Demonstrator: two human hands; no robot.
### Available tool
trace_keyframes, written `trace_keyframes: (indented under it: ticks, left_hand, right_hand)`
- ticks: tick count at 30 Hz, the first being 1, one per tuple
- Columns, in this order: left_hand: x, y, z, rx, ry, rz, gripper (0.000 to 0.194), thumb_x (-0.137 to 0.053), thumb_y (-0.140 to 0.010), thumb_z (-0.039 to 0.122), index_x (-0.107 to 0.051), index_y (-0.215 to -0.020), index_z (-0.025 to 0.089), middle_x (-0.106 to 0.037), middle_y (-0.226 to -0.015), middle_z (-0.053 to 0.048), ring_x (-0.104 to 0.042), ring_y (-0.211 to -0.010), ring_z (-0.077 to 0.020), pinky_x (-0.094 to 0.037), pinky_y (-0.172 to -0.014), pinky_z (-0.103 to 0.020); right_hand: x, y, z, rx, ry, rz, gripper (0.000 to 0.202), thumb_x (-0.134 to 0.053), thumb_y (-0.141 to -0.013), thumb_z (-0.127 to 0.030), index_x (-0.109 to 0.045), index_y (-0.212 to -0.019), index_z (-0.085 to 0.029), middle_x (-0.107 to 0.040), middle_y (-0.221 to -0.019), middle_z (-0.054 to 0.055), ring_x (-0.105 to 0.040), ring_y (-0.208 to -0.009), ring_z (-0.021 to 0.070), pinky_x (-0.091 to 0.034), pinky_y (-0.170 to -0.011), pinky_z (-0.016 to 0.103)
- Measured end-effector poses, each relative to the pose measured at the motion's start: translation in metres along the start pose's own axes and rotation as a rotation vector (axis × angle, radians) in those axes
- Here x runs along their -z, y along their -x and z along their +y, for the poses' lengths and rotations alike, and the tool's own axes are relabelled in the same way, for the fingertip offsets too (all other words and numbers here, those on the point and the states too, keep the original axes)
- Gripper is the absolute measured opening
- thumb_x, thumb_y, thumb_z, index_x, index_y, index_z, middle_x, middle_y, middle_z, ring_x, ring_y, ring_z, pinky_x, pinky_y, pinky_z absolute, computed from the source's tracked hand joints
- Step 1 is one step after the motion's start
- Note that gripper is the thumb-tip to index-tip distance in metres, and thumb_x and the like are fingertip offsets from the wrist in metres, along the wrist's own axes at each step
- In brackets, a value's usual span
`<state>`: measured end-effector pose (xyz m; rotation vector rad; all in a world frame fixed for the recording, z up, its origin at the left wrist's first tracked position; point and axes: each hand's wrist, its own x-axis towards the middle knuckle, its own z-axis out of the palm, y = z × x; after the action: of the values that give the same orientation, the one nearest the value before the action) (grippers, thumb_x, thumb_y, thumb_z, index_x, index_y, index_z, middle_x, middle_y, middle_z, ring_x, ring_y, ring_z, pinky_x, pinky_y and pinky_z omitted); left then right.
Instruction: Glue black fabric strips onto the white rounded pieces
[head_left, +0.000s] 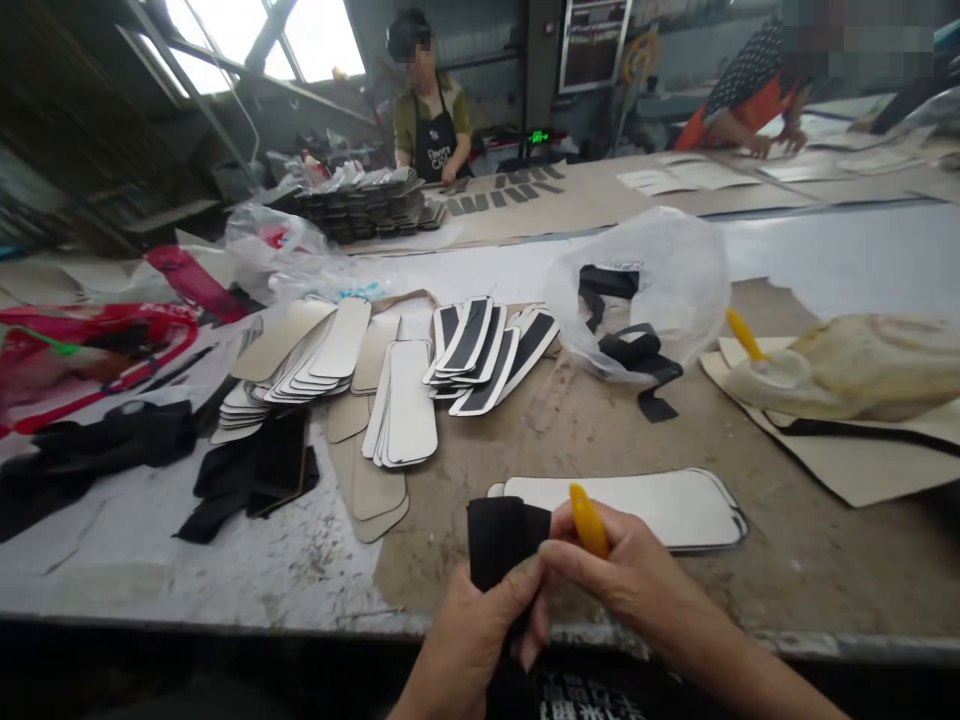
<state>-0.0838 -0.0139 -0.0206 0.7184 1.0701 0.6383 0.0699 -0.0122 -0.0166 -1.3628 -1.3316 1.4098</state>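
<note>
Black fabric (506, 535) is held between 2 hands (484, 615) (619, 560).

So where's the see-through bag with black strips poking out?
In the head view, the see-through bag sits right of centre, beyond the right hand and just right of the heaped white pieces with black stripes.

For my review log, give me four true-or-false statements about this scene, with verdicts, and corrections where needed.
1. The left hand grips black material. True.
2. The right hand holds a red handle. False: the handle is yellow.
3. The translucent plastic bag lies left of the black-striped pieces. False: it lies to their right.
4. Long white pieces lie flat on the brown work surface, just beyond the right hand. True.
</note>
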Motion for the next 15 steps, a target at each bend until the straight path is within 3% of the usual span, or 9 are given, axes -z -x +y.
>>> trace_keyframes:
  ticks: [3, 8, 12, 15]
  left_hand:
    - [-0.006, -0.002, -0.005, -0.052, -0.033, -0.011, 0.041, -0.066, -0.076, 0.047, -0.058, -0.057, 0.011, -0.052, -0.047, -0.001, -0.041, -0.039, -0.0065, -0.028, -0.042, -0.019]
    - [-0.006, -0.007, -0.020, -0.160, -0.009, 0.045, 0.033, -0.066, -0.077, 0.043, -0.064, -0.074, 0.010, -0.064, -0.063, -0.007, -0.056, -0.050, -0.0137, -0.040, -0.048, -0.022]
    - [-0.011, -0.014, -0.038, -0.165, 0.060, 0.064, 0.041, -0.069, -0.072, 0.049, -0.065, -0.069, 0.009, -0.063, -0.060, -0.007, -0.057, -0.051, -0.0159, -0.044, -0.049, -0.025]
    - [-0.020, -0.018, -0.050, -0.151, 0.067, 0.003, 0.042, -0.070, -0.070, 0.052, -0.065, -0.068, 0.010, -0.062, -0.058, -0.006, -0.056, -0.051, -0.0156, -0.045, -0.053, -0.026]
  right_hand:
    - [-0.010, -0.003, 0.005, -0.070, -0.302, -0.112, 0.031, -0.053, -0.084, -0.048, -0.049, -0.072, -0.020, -0.059, -0.050, -0.003, -0.058, -0.047, 0.0160, -0.047, -0.052, 0.027]
    - [-0.002, 0.007, 0.008, -0.076, -0.220, 0.243, 0.038, -0.062, -0.075, -0.056, -0.051, -0.073, -0.020, -0.051, -0.046, -0.006, -0.050, -0.041, 0.0121, -0.040, -0.041, 0.023]
    - [-0.007, 0.015, 0.014, -0.116, -0.326, 0.090, 0.040, -0.061, -0.074, -0.058, -0.045, -0.075, -0.021, -0.052, -0.049, -0.005, -0.054, -0.043, 0.0151, -0.048, -0.045, 0.028]
    - [-0.010, 0.022, 0.019, -0.183, -0.375, 0.163, 0.038, -0.060, -0.077, -0.056, -0.043, -0.075, -0.022, -0.049, -0.045, -0.007, -0.052, -0.038, 0.0150, -0.047, -0.040, 0.028]
